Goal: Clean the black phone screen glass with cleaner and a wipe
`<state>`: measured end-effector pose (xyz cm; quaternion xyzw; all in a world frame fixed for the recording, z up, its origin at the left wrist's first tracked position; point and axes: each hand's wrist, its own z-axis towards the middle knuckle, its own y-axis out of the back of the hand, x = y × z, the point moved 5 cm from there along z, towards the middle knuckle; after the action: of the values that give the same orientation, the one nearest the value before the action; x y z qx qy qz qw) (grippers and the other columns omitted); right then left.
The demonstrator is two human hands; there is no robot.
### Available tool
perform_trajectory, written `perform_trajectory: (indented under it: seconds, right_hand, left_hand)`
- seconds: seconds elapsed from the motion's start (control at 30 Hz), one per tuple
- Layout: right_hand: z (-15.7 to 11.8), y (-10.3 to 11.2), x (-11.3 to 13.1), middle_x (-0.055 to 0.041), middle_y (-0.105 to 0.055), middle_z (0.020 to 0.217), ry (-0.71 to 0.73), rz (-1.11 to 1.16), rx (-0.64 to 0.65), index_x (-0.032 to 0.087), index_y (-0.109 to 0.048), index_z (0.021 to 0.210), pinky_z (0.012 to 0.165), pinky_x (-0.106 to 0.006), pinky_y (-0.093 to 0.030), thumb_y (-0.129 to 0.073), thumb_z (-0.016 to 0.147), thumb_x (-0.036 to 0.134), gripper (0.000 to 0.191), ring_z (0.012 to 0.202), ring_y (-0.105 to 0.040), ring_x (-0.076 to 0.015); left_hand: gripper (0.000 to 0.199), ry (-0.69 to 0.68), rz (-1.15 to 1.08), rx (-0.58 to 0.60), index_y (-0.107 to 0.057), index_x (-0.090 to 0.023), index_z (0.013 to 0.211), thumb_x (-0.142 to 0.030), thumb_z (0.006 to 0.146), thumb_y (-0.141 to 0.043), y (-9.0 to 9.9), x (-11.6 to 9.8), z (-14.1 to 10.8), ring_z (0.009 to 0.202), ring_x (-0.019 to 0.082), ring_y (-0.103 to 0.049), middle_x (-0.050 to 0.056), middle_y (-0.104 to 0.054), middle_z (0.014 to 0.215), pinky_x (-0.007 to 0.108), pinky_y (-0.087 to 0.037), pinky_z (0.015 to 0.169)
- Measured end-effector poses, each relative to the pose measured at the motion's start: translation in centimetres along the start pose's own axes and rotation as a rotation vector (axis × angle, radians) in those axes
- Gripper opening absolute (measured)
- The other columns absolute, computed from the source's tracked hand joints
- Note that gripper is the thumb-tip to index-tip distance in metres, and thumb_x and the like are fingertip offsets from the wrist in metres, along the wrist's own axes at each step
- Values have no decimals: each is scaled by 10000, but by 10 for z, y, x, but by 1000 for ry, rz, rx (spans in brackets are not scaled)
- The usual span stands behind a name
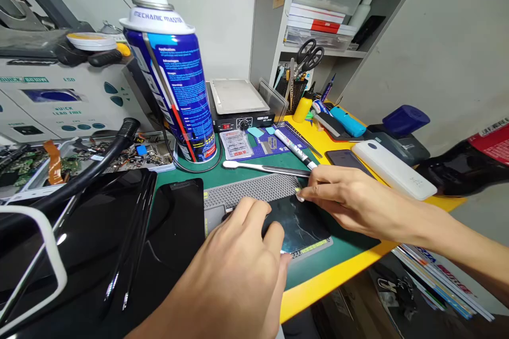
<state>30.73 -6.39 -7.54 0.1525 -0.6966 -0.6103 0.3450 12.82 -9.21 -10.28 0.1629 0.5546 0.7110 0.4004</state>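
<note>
Pinching white scrap [300,197] with right hand [352,196] at black phone panel [304,225]; curling left hand [244,257] over left end, can't tell grip. Crowded on far side by toothbrush [264,168], aerosol can [175,79].

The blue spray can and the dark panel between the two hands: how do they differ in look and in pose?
The spray can stands upright; the dark panel lies flat. The can is blue and printed; the panel is dark, without visible print. No hand touches the can; the left hand rests at the panel's edge. Both have shiny surfaces.
</note>
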Motion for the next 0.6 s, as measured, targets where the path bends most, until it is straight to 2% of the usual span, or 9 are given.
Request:
perform_trajectory:
  seconds: [0.13,0.3,0.43,0.47,0.6]
  right_hand:
    - [-6,-7,4,-61,-548,853,-44,-21,110,164,-684,1122,612,-273,-380,-447,933,71,317,708,-499,-165]
    - [3,-2,7,-49,-525,807,-17,7,2,142,-706,999,629,-274,-372,-452,945,80,266,704,-491,-157]
    - [-1,-8,10,-38,-532,828,-37,56,124,178,-685,1041,602,-264,-369,-479,906,43,281,700,-495,-153]
    - [-2,-8,10,-45,-540,845,-48,52,121,180,-681,1066,604,-266,-376,-472,912,48,291,704,-499,-156]
    - [0,-7,10,-78,-553,874,-26,30,-23,146,-692,1090,652,-282,-411,-438,960,100,289,732,-505,-165]
  left_hand:
    - [176,17,23,26,-621,-204,832,-239,887,-457,6,-2,2,851,269,-563,94,-599,909,368,-504,593]
    - [181,12,-71,53,-622,-187,865,-262,912,-464,1,0,4,866,274,-547,102,-566,923,403,-527,625]
    - [189,22,-116,88,-628,-170,902,-237,921,-452,-2,1,3,917,294,-546,116,-559,961,446,-544,646]
    - [192,19,-108,95,-630,-168,906,-228,921,-449,-1,1,3,923,296,-544,114,-561,960,451,-544,648]
    - [214,13,-52,94,-646,-177,907,-269,933,-455,6,2,2,945,301,-532,99,-578,958,517,-527,735]
